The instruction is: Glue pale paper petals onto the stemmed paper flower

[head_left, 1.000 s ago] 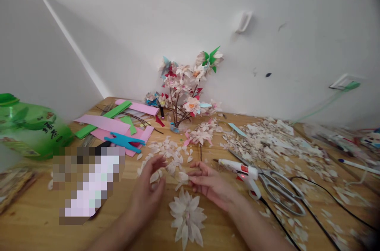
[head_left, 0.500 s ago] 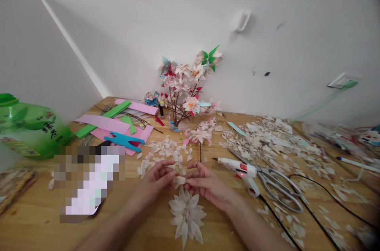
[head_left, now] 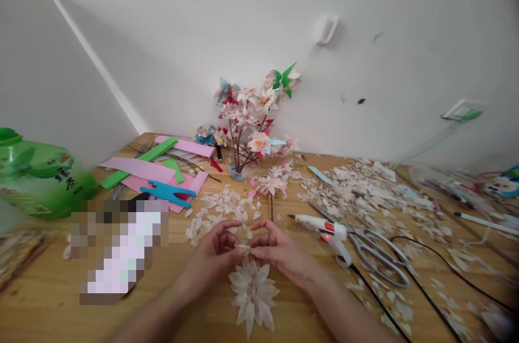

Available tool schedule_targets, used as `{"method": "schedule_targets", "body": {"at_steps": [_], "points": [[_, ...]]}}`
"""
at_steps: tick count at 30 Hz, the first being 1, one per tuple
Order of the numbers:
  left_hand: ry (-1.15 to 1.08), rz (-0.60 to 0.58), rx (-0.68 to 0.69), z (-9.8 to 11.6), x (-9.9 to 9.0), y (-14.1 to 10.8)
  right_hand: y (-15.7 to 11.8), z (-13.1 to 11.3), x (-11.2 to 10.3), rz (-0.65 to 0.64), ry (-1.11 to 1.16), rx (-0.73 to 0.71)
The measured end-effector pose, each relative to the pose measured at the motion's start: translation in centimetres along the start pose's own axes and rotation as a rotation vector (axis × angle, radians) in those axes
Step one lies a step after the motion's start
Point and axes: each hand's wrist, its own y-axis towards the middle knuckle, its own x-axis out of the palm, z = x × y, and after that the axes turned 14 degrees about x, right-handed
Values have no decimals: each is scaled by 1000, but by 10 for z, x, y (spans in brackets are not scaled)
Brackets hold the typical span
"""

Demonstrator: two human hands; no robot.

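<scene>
Between my fingertips is a small whitish petal (head_left: 244,247), pinched from both sides. My left hand (head_left: 221,245) closes on its left end with thumb and fingers, and my right hand (head_left: 276,248) grips the right end. Just below the hands a white many-petalled flower (head_left: 253,295) with a pinkish centre lies flat on the wooden table (head_left: 182,316). Past my fingers, loose petals (head_left: 227,202) are scattered. A finished-looking flower on a brown stem (head_left: 272,183) lies farther back.
A white glue gun (head_left: 322,226) with a lit red light lies right, beside large scissors (head_left: 377,256) and black cables. Petal heaps (head_left: 360,186) cover the right back. Flower branches (head_left: 247,116) stand by the wall. Coloured paper strips (head_left: 141,170) and a green bottle (head_left: 44,175) are left.
The hands have drawn closer together, and the petal between them now looks narrower, turned or folded. The whole view has shifted slightly; the flower on the table stays in place.
</scene>
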Motion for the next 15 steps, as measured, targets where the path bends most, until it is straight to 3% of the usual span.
{"method": "schedule_targets", "body": {"at_steps": [9, 12, 15], "points": [[-53, 55, -29, 3, -2, 1, -7, -7, -4, 54, -85, -75], [-64, 108, -47, 8, -3, 1, -23, -17, -13, 152, -205, -159], [-57, 175, -60, 13, -4, 1, -54, -32, -25, 356, -341, -309]]}}
